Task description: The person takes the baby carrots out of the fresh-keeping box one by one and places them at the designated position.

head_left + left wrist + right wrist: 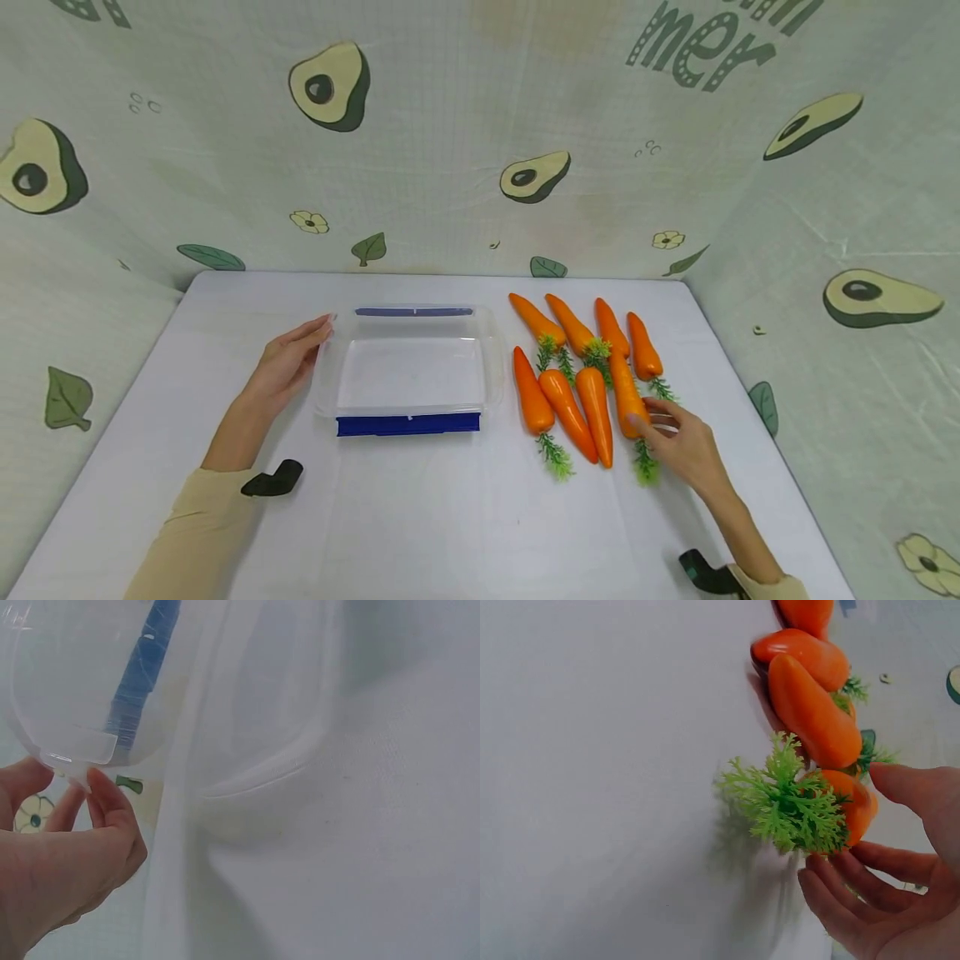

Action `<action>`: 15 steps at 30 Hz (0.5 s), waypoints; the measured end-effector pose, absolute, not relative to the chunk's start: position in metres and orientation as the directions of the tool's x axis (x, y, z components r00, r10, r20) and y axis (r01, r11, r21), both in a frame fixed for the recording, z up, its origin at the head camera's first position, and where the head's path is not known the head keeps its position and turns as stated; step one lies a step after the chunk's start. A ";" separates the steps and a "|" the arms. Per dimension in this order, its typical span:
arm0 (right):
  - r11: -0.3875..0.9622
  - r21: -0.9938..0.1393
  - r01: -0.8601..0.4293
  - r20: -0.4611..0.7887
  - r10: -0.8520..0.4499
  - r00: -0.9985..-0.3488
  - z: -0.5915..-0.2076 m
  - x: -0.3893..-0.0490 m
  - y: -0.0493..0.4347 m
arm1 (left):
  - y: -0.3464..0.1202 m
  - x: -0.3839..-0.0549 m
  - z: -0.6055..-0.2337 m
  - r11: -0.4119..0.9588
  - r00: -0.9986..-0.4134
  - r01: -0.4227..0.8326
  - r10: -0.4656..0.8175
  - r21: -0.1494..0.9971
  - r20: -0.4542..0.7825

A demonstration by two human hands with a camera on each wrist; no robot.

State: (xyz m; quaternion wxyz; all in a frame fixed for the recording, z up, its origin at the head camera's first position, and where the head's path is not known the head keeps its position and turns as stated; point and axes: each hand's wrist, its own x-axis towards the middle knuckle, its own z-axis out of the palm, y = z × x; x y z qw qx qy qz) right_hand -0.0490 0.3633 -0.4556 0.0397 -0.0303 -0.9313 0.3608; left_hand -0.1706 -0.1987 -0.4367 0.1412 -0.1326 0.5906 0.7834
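Note:
On the left, a clear plastic food container (408, 375) with blue clips lies on the white table. My left hand (288, 362) is at its left side; in the left wrist view, the thumb and fingers of that hand (90, 840) pinch the container's clear edge (75, 761). To the right of the container, my right hand (682, 442) holds the leafy end of an orange carrot (628, 396). In the right wrist view, thumb and fingertips lie on either side of this carrot (862, 810), whose green leaves (787, 802) cover part of it.
Several more carrots with green tops, such as this carrot (532, 396) and one farther back (570, 325), lie close together in two rough rows. A white table (450, 517) carries everything. Behind and beside it hangs a cloth (435, 150) printed with avocados.

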 end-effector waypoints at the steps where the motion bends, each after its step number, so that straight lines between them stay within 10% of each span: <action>1: 0.742 -0.670 0.006 0.082 0.082 -0.993 -0.455 -0.051 0.363 | -0.199 -0.171 -0.436 -0.258 -0.923 -0.382 0.060 0.888 -0.380; 15: 0.822 -0.529 -0.209 0.500 0.104 -0.860 -0.430 -0.085 0.385 | -0.207 -0.169 -0.423 0.331 -0.991 -0.134 -0.044 0.934 -0.127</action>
